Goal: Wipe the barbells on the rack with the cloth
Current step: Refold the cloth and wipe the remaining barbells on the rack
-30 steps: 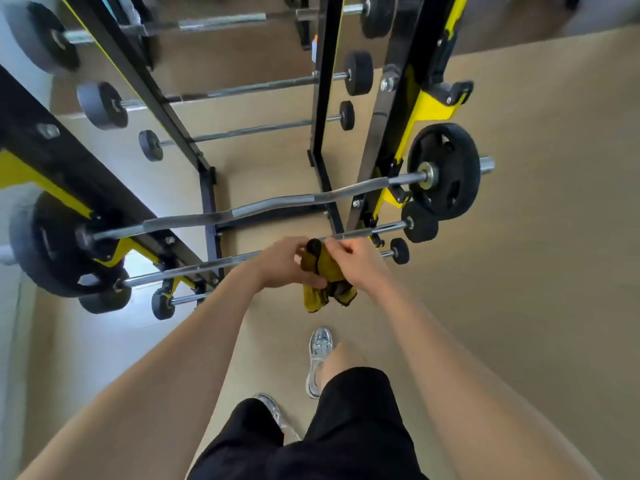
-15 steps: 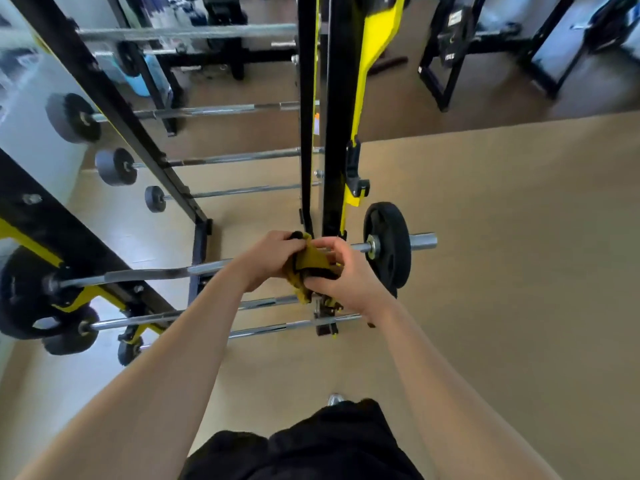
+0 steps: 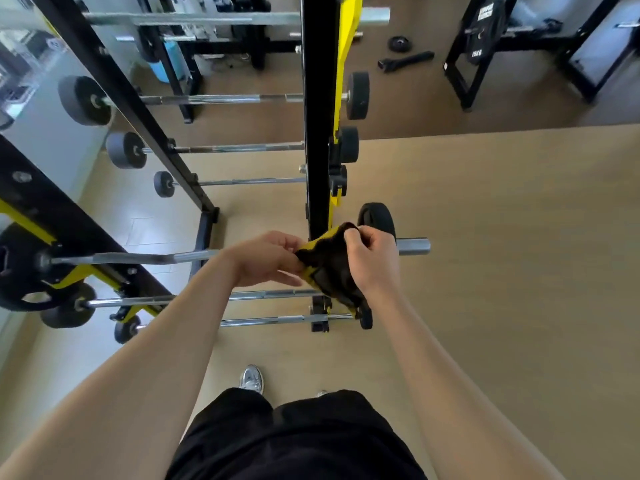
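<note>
Both hands hold a dark cloth with a yellow edge in front of the black and yellow rack. My left hand pinches its left edge, and my right hand grips its top right corner. The cloth hangs in front of a curved barbell whose right sleeve and black plate stick out past my right hand. Two straight barbells lie on lower pegs just below the hands. More barbells rest higher up the rack.
A wall mirror on the left doubles the rack and bars. A loose plate and a black handle lie on the floor beyond. Another black rack with a 15 kg plate stands at top right. Open tan floor spreads to the right.
The view has tilted up and shifted. The cloth, bunched between the hands before, is now spread wider as the hands have moved apart, with the right hand out toward the plate.
</note>
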`<state>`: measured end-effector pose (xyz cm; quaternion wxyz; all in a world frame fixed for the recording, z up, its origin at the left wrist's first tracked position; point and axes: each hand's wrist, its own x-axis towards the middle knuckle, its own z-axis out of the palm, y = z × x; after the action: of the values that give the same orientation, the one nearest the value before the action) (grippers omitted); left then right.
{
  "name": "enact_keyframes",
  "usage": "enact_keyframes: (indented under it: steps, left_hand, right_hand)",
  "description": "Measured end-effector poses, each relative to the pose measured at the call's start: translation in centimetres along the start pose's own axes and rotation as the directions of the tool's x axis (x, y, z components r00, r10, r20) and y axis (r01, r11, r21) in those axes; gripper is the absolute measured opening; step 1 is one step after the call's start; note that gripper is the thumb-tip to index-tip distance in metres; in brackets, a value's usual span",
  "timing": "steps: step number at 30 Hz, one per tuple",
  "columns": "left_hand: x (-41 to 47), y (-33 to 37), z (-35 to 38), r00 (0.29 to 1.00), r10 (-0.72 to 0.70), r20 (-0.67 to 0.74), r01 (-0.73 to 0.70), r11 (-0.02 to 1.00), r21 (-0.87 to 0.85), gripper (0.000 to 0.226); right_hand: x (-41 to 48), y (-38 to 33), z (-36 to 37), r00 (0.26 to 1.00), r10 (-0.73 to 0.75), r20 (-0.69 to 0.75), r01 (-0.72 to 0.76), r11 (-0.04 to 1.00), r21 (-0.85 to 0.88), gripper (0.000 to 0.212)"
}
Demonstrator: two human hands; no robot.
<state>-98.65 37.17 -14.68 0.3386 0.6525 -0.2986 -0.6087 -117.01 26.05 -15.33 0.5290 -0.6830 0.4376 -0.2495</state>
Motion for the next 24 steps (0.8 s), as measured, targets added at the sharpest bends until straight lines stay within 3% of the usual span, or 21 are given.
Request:
enact_keyframes:
  steps: [4, 6, 8, 11, 15, 17, 19, 20, 22, 24]
  left_hand:
    - [1.3, -0.3, 1.7, 0.972, -0.057, -0.228, 0.05, 0.998, -0.034, 0.018]
    - [1.7, -0.6, 2.4, 0.957, -0.121, -0.265, 0.071, 0.979, -0.191, 0.014]
    - [1.6, -0.8, 2.8, 0.967, -0.153, -0.203, 0.111, 0.972, -0.206, 0.031]
    - [0.7, -1.1, 2.4, 0.99, -0.133, -0.041, 0.133, 0.991, 0.006, 0.052]
    - [0.1, -2.3, 0.8, 0.978, -0.205, 0.044, 0.194, 0.963, 0.188, 0.05]
    - [-0.1, -2.9, 0.0, 0.981, -0.194, -0.024, 0.195, 0.979, 0.056, 0.046]
    - [-0.2, -3.4, -0.7, 0.982, -0.172, -0.084, 0.149, 0.962, -0.231, 0.045]
    - [-0.4, -3.3, -0.8, 0.982, -0.159, -0.102, 0.114, 0.93, -0.349, 0.044]
    - [-0.5, -3.1, -1.1, 0.975, -0.129, -0.183, 0.032, 0.888, -0.458, 0.043]
    - [-0.4, -2.6, -1.2, 0.948, -0.116, -0.298, -0.055, 0.859, -0.509, 0.048]
  right_hand:
    - [-0.4, 0.3, -0.3, 0.996, -0.046, 0.076, 0.049, 0.998, -0.035, 0.036]
    - [-0.5, 0.4, -0.3, 0.997, -0.055, 0.061, 0.057, 0.998, -0.031, 0.033]
    - [-0.5, 0.5, -0.3, 0.998, -0.06, 0.009, 0.061, 0.997, -0.037, 0.03]
    - [-0.2, 0.6, -0.5, 0.997, -0.026, -0.072, 0.024, 0.999, -0.03, 0.032]
    - [0.1, 0.5, -0.7, 0.951, 0.275, -0.139, -0.236, 0.94, 0.246, 0.035]
    - [0.3, 0.4, -0.8, 0.907, 0.392, -0.157, -0.321, 0.882, 0.345, 0.028]
    - [0.4, 0.5, -0.9, 0.881, 0.441, -0.17, -0.346, 0.848, 0.402, 0.02]
    - [0.4, 0.6, -1.0, 0.88, 0.442, -0.175, -0.335, 0.838, 0.431, 0.029]
    - [0.2, 0.7, -1.0, 0.901, 0.391, -0.189, -0.282, 0.858, 0.43, 0.038]
    - [0.0, 0.8, -1.0, 0.932, 0.257, -0.256, -0.169, 0.932, 0.32, 0.031]
